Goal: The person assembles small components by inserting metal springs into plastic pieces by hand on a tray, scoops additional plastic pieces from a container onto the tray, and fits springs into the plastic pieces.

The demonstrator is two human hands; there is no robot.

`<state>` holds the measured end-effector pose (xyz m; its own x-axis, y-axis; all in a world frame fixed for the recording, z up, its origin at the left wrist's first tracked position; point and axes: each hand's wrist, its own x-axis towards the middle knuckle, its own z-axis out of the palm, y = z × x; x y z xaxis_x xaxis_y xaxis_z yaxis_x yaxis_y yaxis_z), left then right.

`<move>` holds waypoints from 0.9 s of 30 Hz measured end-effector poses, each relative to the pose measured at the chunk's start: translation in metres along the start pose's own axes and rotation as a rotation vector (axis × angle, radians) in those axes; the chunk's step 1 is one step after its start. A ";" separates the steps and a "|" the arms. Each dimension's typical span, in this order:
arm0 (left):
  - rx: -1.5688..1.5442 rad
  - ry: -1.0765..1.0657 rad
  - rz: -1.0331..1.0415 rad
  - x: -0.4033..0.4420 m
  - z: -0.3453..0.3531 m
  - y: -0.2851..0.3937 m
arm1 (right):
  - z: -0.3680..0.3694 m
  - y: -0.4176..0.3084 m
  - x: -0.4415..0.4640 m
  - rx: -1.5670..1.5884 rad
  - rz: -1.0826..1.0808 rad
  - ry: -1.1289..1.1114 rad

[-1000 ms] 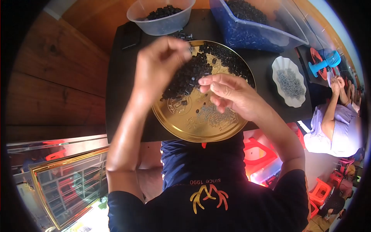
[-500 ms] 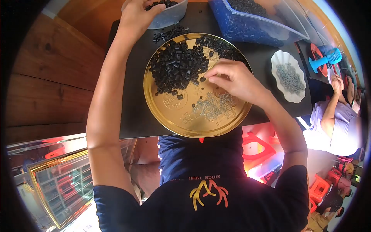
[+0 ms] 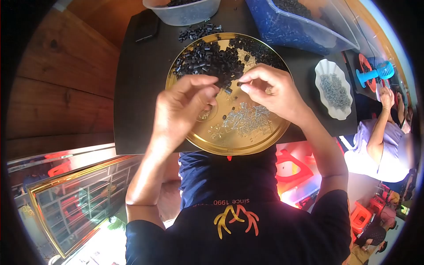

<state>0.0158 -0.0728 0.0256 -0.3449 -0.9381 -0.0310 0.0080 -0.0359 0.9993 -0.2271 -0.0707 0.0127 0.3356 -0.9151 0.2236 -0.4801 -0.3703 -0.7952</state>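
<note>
My left hand (image 3: 183, 104) hovers over the left part of a round gold tray (image 3: 216, 143), fingers curled, with the thumb and index fingertips a little apart. I make out nothing held between them. My right hand (image 3: 276, 90) pinches a small black plastic piece (image 3: 240, 84) between thumb and index finger, above the tray's middle. Behind both hands lies a heap of short black tube-like pieces (image 3: 205, 62). Small silver screws (image 3: 247, 119) are spread on the near part of the tray, below my right hand.
A clear tub (image 3: 185, 15) and a large blue-tinted bin (image 3: 304, 35) of black pieces stand at the back. Loose black pieces (image 3: 198, 32) lie behind the tray. At right, a white scalloped dish (image 3: 321, 97) holds screws. Beyond are a blue fan (image 3: 375, 74) and another person (image 3: 384, 141).
My left hand has come from the clear tub down to the tray's left side. My right hand stays over the tray, still pinching. The view has shifted slightly.
</note>
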 end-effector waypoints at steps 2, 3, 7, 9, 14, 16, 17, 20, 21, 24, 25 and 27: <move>-0.082 -0.019 -0.051 -0.008 0.014 -0.003 | 0.005 -0.008 -0.005 0.287 0.013 0.042; -0.113 -0.027 -0.058 -0.011 0.020 -0.004 | 0.006 -0.011 -0.007 0.430 0.022 0.064; -0.140 -0.040 0.034 -0.015 0.031 -0.007 | 0.007 -0.019 -0.012 0.408 -0.041 0.040; -0.157 -0.047 0.051 -0.015 0.031 -0.007 | 0.006 -0.022 -0.012 0.361 -0.062 0.048; -0.224 -0.064 -0.008 -0.011 0.017 -0.003 | 0.006 -0.040 -0.008 0.431 0.085 -0.003; -0.153 -0.042 0.145 -0.006 0.006 -0.008 | 0.010 -0.041 -0.004 0.416 0.069 -0.013; -0.139 0.007 0.197 -0.003 0.001 -0.008 | 0.011 -0.039 -0.001 0.409 0.059 -0.019; -0.164 0.080 0.174 -0.004 -0.023 -0.006 | 0.015 -0.020 0.002 -0.018 -0.164 -0.064; -0.163 0.106 0.174 -0.006 -0.030 -0.007 | 0.015 -0.017 0.002 -0.127 -0.240 -0.089; -0.115 0.159 0.168 -0.012 -0.047 -0.016 | 0.018 -0.016 0.000 -0.234 -0.238 -0.220; -0.100 0.173 0.151 -0.014 -0.049 -0.017 | 0.020 -0.017 0.000 -0.252 -0.259 -0.246; -0.072 0.183 0.120 -0.020 -0.050 -0.020 | 0.022 -0.020 0.001 -0.268 -0.267 -0.274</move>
<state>0.0690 -0.0707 0.0055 -0.1619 -0.9837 0.0785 0.1075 0.0615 0.9923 -0.1990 -0.0604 0.0162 0.6604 -0.7195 0.2149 -0.5279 -0.6483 -0.5487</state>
